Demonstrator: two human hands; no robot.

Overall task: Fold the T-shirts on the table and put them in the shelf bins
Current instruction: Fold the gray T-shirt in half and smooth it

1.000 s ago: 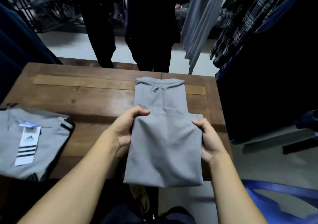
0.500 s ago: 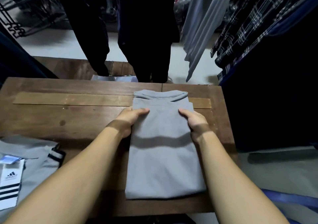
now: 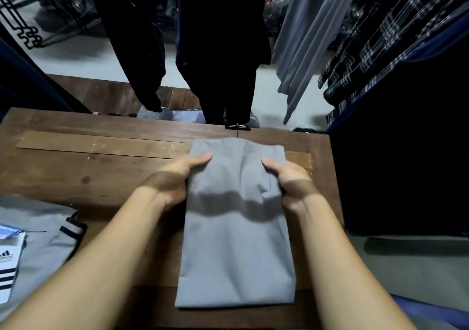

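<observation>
I see the folded grey T-shirt (image 3: 236, 248) lying lengthwise on the wooden table (image 3: 101, 167); the left hand (image 3: 175, 180) grips its 9 o'clock edge, the right hand (image 3: 291, 181) its 3 o'clock edge, thumbs on top. A tagged shirt (image 3: 40, 233) lies at 8 o'clock

My left hand (image 3: 175, 181) and right hand (image 3: 291, 181) gripping the sides of the folded grey T-shirt (image 3: 236, 253), thumbs on top, it lies flat on the wooden worktop (image 3: 101, 172), tagged grey shirt (image 3: 43, 228) at my near left
</observation>
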